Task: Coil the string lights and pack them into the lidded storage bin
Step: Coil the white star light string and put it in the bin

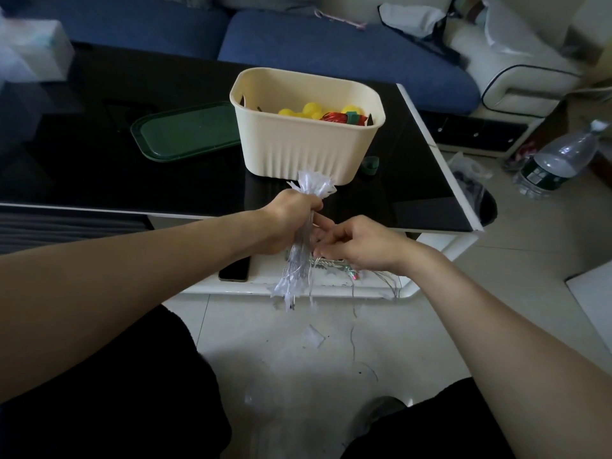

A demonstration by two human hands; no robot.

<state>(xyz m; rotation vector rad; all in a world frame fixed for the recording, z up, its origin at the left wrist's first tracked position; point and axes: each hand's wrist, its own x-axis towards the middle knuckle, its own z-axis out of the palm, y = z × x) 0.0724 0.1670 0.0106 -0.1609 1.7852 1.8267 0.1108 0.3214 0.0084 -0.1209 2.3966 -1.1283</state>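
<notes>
My left hand [291,220] grips a bundle of silvery string lights [298,270] in its fist; white tips stick out above the fist and a tuft hangs below it. My right hand [357,243] sits just right of the bundle, fingers curled, pinching thin wire strands that trail down to the right. A cream ribbed storage bin [298,150] stands open on the black table beyond my hands, with yellow and red items inside. Its dark green lid [185,134] lies flat on the table to the bin's left.
The black glass table [99,167] has a white edge and a lower white shelf with a phone [233,270] on it. A small green loop [370,164] lies right of the bin. A water bottle [556,160] stands on the floor at right. A blue sofa lies behind.
</notes>
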